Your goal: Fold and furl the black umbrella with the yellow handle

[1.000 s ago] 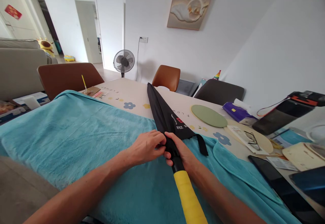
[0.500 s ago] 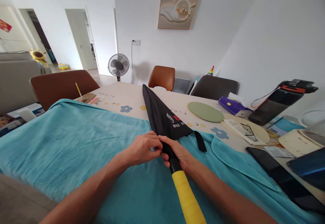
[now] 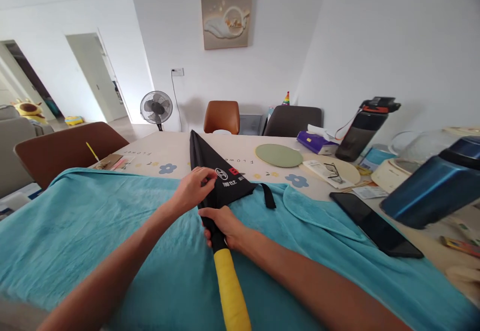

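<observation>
Fingers of the left hand [image 3: 194, 189] pinch the black cloth of the shut umbrella [image 3: 210, 171], mid-frame on the blue towel [image 3: 75, 231]; the right hand [image 3: 221, 226] grips the shaft above the yellow handle [image 3: 230, 291]. Gathering folds seems underway; wrapping the strap [image 3: 268, 196] likely needs tidy pleats.

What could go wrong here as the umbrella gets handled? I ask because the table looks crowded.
The umbrella lies lengthwise across the table, and its tip points at the far chair; swinging it might sweep the green mat or glasses. The loose strap could snag under the fabric. The left hand pinches canopy folds while the right hand grips the shaft, so fingers might get caught.
</observation>
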A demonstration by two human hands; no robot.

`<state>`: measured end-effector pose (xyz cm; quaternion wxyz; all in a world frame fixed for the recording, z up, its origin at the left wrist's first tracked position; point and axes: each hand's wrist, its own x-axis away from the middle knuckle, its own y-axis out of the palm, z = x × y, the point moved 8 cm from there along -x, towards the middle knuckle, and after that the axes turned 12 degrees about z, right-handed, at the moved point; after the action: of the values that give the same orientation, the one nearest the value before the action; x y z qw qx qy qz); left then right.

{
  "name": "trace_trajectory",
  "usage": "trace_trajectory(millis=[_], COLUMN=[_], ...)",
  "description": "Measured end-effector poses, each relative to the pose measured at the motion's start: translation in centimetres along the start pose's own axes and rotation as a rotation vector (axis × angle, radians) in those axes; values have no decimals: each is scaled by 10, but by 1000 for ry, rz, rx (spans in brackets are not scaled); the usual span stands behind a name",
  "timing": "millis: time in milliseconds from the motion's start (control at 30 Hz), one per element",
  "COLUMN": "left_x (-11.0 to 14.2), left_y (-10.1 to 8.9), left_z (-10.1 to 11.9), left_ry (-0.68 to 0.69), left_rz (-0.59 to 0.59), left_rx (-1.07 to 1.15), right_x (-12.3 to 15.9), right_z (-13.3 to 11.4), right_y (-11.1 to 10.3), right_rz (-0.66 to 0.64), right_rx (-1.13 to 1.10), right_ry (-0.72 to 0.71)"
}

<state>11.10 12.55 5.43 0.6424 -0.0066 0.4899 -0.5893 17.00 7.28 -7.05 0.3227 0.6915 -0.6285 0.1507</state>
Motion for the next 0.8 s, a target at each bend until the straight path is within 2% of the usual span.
trace_trajectory(millis=[100, 233, 300, 367, 467, 567, 667, 800], left_x=[-23, -35, -37, -41, -48, -56, -67, -75], left_y=[49, 121, 144, 154, 151, 132, 96, 31], left_z=[27, 32, 27, 22, 21, 26, 28, 7], left_ry=[210, 422, 473, 472, 440, 391, 276, -42], left_rz=[-219, -528, -590, -587, -524, -418, -247, -26], left_rx=[-102, -251, -285, -303, -306, -306, -255, 110], right_x=[3, 9, 9, 8, 4, 2, 1, 0], right_z=[-4, -7, -7, -7, -6, -4, -4, -2], right_y=[-1, 0, 1, 1, 1, 1, 1, 2], right_rz=[-16, -35, -47, -58, -53, -46, -56, -83], right_rx=[-23, -18, -22, -33, -47, -43, -32, -33], right_ry=[-33, -66, -79, -86, -83, -65, -58, -30])
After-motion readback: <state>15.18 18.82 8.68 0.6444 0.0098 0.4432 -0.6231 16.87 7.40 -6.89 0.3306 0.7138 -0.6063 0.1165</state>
